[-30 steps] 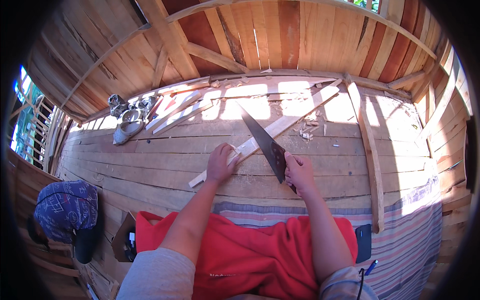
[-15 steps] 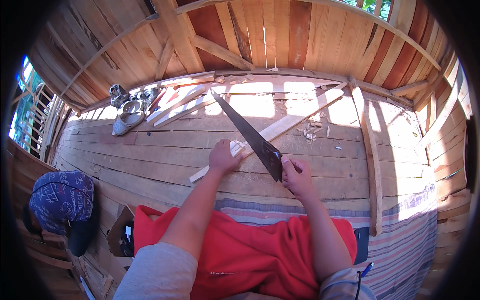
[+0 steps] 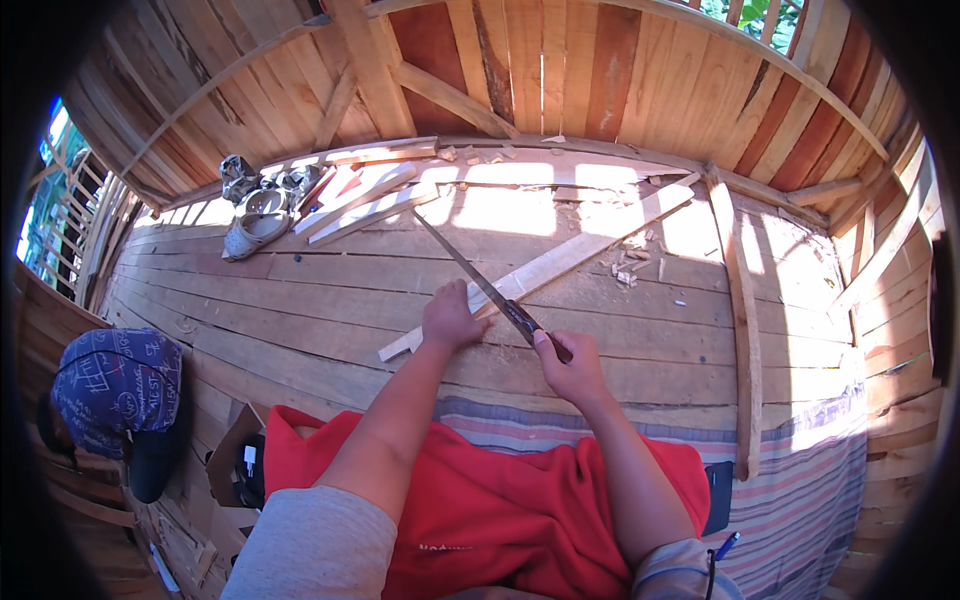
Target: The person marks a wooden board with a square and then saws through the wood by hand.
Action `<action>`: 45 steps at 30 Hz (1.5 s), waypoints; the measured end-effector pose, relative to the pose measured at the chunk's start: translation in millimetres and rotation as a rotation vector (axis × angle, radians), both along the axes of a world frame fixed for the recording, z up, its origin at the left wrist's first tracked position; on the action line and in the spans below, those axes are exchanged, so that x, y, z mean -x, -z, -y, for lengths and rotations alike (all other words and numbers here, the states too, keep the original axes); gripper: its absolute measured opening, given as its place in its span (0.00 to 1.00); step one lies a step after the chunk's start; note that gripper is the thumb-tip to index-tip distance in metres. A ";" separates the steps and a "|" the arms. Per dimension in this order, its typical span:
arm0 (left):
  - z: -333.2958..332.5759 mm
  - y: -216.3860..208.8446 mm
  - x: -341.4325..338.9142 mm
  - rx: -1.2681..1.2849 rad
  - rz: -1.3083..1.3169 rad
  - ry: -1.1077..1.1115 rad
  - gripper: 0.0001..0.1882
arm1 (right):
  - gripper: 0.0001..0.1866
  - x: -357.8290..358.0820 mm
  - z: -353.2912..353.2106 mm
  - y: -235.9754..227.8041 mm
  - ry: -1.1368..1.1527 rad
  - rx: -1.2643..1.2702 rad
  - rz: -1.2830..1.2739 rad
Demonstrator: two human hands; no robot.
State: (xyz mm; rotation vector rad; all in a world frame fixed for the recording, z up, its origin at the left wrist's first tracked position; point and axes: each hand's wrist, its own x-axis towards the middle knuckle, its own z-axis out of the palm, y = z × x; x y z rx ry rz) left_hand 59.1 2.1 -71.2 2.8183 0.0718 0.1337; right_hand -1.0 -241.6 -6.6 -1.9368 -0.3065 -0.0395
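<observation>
My right hand (image 3: pixel 572 368) is closed around the dark handle of a handsaw (image 3: pixel 466 264). The blade points up and to the left, seen nearly edge-on, and crosses over a pale wooden plank (image 3: pixel 585 248). That plank lies slantwise on the floor, from near my left hand up to the far right. My left hand (image 3: pixel 452 317) grips the plank near its lower end, left of the saw, with the fingertips partly hidden. Whether the saw's teeth touch the wood I cannot tell. Red cloth (image 3: pixel 480 500) covers my lap.
Cut timber pieces (image 3: pixel 370 205) and a pair of clogs (image 3: pixel 258 228) lie at the far left. Wood offcuts (image 3: pixel 628 268) are scattered beyond the plank. A long beam (image 3: pixel 738 320) stretches along the right, over a striped mat (image 3: pixel 800 480). Another person (image 3: pixel 125 400) crouches at the left.
The saw has turned from showing its broad side to nearly edge-on and come down toward the plank. My right hand has shifted slightly left and nearer. My left hand stays at the plank.
</observation>
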 end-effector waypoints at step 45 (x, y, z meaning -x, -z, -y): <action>-1.2 0.3 0.1 0.071 0.204 0.221 0.32 | 0.21 -16.1 41.5 -10.7 0.083 -0.368 -0.445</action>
